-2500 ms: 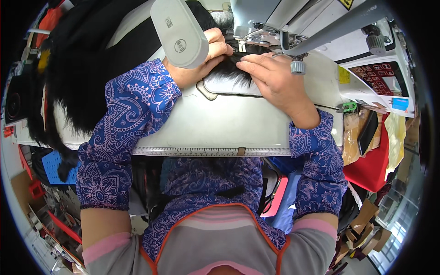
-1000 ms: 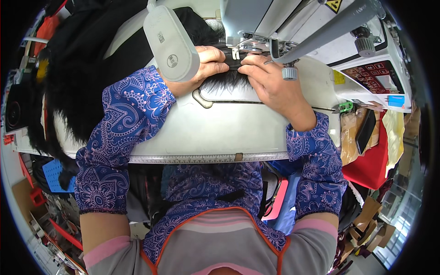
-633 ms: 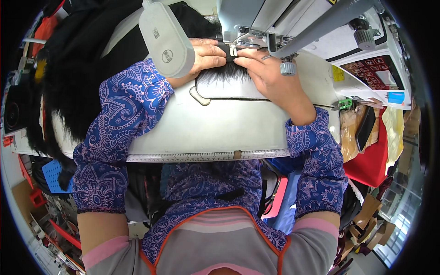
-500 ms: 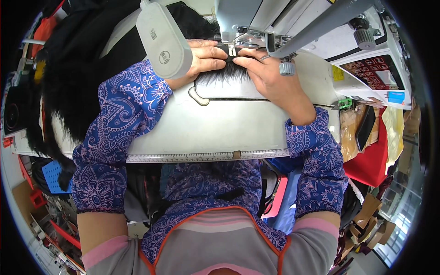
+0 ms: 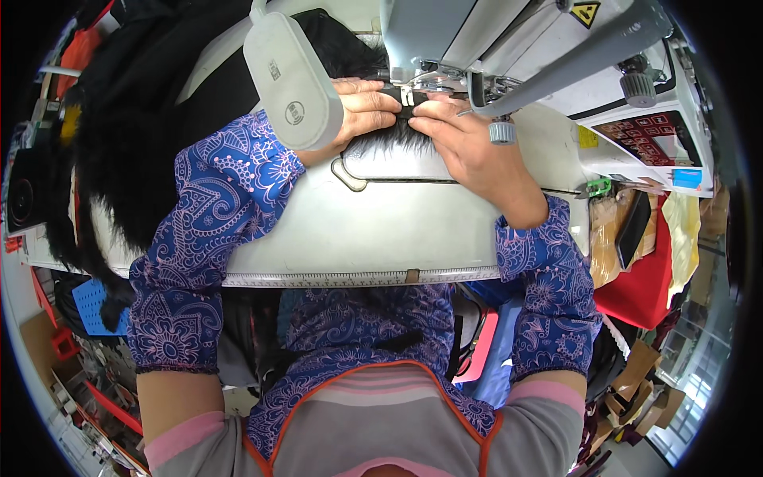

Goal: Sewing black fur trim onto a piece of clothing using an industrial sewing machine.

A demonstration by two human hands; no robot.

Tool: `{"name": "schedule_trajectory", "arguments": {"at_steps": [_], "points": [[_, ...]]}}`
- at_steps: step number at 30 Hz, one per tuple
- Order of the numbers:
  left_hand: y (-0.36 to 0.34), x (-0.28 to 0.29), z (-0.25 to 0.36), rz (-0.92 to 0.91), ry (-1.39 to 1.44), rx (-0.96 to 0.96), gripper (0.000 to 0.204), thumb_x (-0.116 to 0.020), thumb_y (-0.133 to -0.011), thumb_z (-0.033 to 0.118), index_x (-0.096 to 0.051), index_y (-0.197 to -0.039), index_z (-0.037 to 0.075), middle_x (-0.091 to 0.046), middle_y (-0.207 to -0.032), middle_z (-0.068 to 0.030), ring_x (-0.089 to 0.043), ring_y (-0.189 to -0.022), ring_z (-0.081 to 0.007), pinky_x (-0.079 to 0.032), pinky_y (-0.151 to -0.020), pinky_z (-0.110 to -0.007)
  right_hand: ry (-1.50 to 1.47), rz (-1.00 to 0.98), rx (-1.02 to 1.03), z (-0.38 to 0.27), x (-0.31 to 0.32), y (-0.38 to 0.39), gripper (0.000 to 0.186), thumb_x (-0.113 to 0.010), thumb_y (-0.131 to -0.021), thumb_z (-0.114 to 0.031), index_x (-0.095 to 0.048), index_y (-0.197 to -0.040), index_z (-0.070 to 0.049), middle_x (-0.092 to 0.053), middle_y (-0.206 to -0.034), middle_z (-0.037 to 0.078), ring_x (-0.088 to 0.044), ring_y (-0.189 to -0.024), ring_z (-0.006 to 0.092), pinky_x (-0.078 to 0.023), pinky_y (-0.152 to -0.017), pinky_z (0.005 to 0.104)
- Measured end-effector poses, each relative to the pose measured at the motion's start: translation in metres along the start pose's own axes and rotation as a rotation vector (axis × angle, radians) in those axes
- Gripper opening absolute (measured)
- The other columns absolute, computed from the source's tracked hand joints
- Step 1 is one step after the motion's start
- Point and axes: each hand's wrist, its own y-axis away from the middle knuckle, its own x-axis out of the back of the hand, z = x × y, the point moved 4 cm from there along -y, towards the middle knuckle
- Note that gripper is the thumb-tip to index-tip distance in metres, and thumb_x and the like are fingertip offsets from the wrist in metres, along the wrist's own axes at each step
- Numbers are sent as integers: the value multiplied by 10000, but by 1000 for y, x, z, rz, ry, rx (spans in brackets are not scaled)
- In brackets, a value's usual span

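Fur sits on worktop under needle, w/ your left hand & right hand pressing it flat, fingers spread, both nudged further up toward machine vs. before.

I see my left hand and right hand pressing a strip of black fur flat under the sewing machine on the desk; a grey lamp head overlaps my left wrist.
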Motion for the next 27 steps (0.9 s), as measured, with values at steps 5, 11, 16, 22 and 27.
{"name": "schedule_trajectory", "arguments": {"at_steps": [5,11,16,22,27], "points": [[5,-3,-3,-20,0,105,271,-722,-710,65,-734,-979,96,-732,-1046,-50,-699,-1014,-271,-584,-887,-370,-25,15,8,1,-2,0,246,-625,-828,42,-693,-1048,-45,-658,-1130,69,-635,-1109,285,-516,-941,369],[2,-1,-3,-19,-49,112,268,-714,-716,52,-733,-977,106,-735,-1038,-44,-705,-983,-261,-577,-893,-372,49,38,2,2,-2,-1,282,-624,-812,51,-698,-1061,-59,-673,-1117,71,-651,-1069,276,-527,-910,366],[2,-2,-7,-7,-34,117,258,-704,-723,42,-732,-972,105,-735,-1032,-44,-708,-962,-253,-576,-890,-377,107,45,-3,4,0,-2,301,-620,-792,62,-700,-1056,-59,-677,-1117,68,-660,-1006,262,-531,-873,352],[8,-2,-8,-11,-37,123,261,-695,-728,37,-727,-979,102,-735,-1025,-40,-707,-962,-247,-578,-881,-377,97,65,14,0,1,-6,300,-627,-780,58,-704,-1046,-58,-678,-1112,66,-658,-1000,259,-529,-858,350],[2,-1,-6,-34,-53,116,255,-696,-733,48,-725,-982,96,-732,-1032,-42,-707,-963,-243,-578,-883,-377,113,63,-3,1,1,-3,302,-633,-778,48,-708,-1048,-64,-678,-1113,66,-656,-996,260,-529,-853,360]]}}
